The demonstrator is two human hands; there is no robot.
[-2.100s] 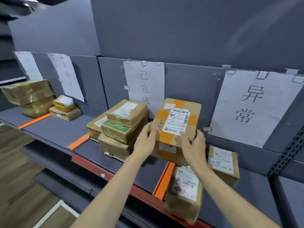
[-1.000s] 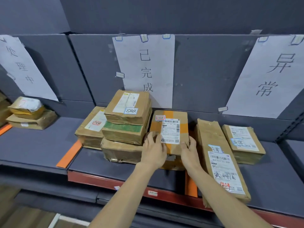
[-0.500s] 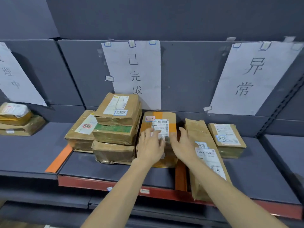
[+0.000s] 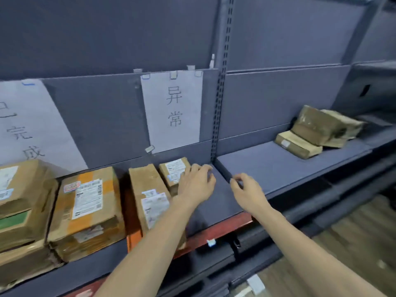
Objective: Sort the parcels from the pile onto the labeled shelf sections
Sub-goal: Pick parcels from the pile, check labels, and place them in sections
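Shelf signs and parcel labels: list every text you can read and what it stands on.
"异常": the white paper sign taped to the shelf back panel.
"已完成", cut off at the left edge: the left paper sign.
Orange-taped parcel: red-framed sticker and shipping label, too blurred.
Other parcel labels: unreadable.

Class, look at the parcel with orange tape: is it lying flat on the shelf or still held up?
Lying flat. The parcel with orange tape rests label-up on the shelf; neither left hand nor right hand touches it.

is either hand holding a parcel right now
No, the left hand and right hand hang over the bare shelf with nothing between their fingers.
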